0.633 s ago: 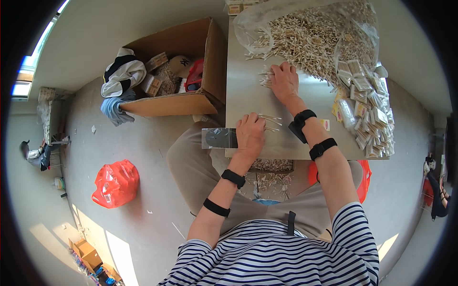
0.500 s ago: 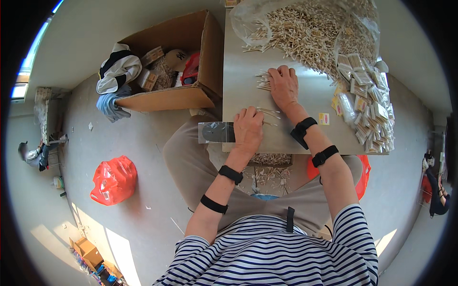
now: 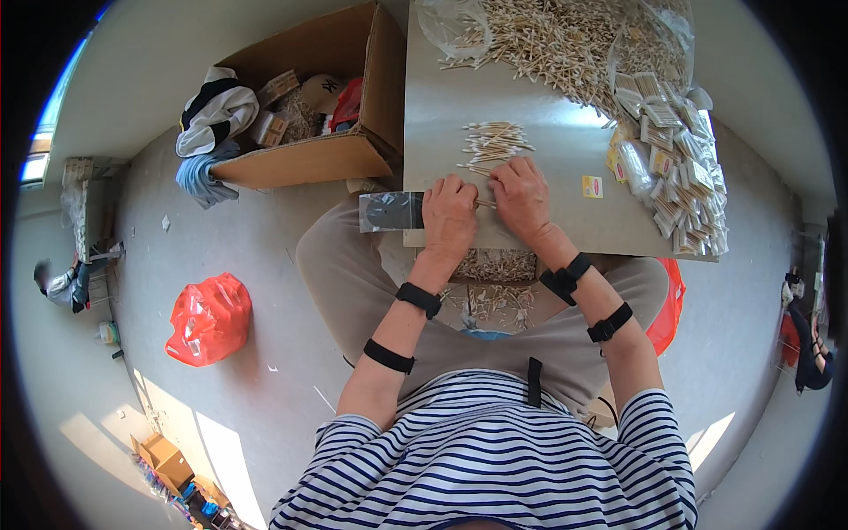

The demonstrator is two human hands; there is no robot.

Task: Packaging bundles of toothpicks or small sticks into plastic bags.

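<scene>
My left hand (image 3: 450,214) is closed at the near left part of the table (image 3: 565,146), with a few cotton swabs (image 3: 485,204) sticking out from its fingers toward the right. Close beside it, my right hand (image 3: 521,196) has its fingers curled together at the other end of these swabs. A loose swab or two lies just above the fingertips. Farther up, a small heap of cotton swabs (image 3: 496,139) rests on the metal top, touched by neither hand. A clear plastic bag with a dark print (image 3: 391,212) pokes out past the table's left edge next to my left hand.
A big pile of swabs (image 3: 548,40) covers the table's far side. Filled clear packets (image 3: 689,190) are heaped at the right, near a yellow-and-white card (image 3: 592,186). An open cardboard box (image 3: 300,168) stands left. A red plastic bag (image 3: 209,320) sits on the floor.
My right hand has come away from the small swab heap and moved nearer, beside my left hand. The heap now shows fully. The whole view has shifted slightly.
</scene>
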